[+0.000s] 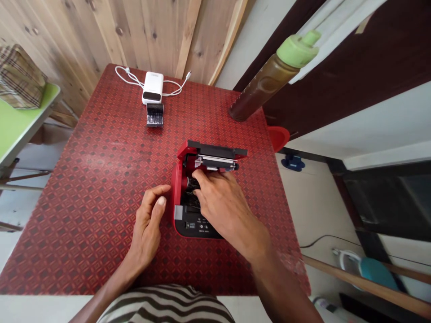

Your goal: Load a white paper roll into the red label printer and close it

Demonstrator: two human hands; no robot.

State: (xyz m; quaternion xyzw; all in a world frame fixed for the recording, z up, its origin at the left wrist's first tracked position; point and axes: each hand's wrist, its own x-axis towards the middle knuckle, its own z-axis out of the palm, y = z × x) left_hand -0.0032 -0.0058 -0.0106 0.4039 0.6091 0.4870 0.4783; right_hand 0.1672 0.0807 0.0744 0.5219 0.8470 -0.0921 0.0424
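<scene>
While the R hand (224, 202) reaches down into the red-and-black device (177, 197), head view puts that device on the red patterned table (101, 197), R of the tabletop's middle, in front of the wearer. R thumb & index are bent, tips apart, at a dark shiny roll (191, 185) in the cavity; can't tell if they pinch it, & the other fingers' tips are hidden. L hand (148, 229) is loosely curled, thumb a bit off the index, nothing visible in it; its fingertips are just beside the device's L wall, contact unclear.

To do this well, I'd say: brace the L wall w/ the L hand so the case doesn't slide, work w/ fingertips only, keep the roll level, & keep knuckles off the raised lid (217, 149) and its hinge.

Device looks: red shell, black inside & front panel, grey patch at the near L corner, small white markings (too small to read). Lid's up at the far side, w/ a pale strip + clear bits under it. Condition seems OK, no obvious cracks, though the hand blocks much of the cavity.
</scene>
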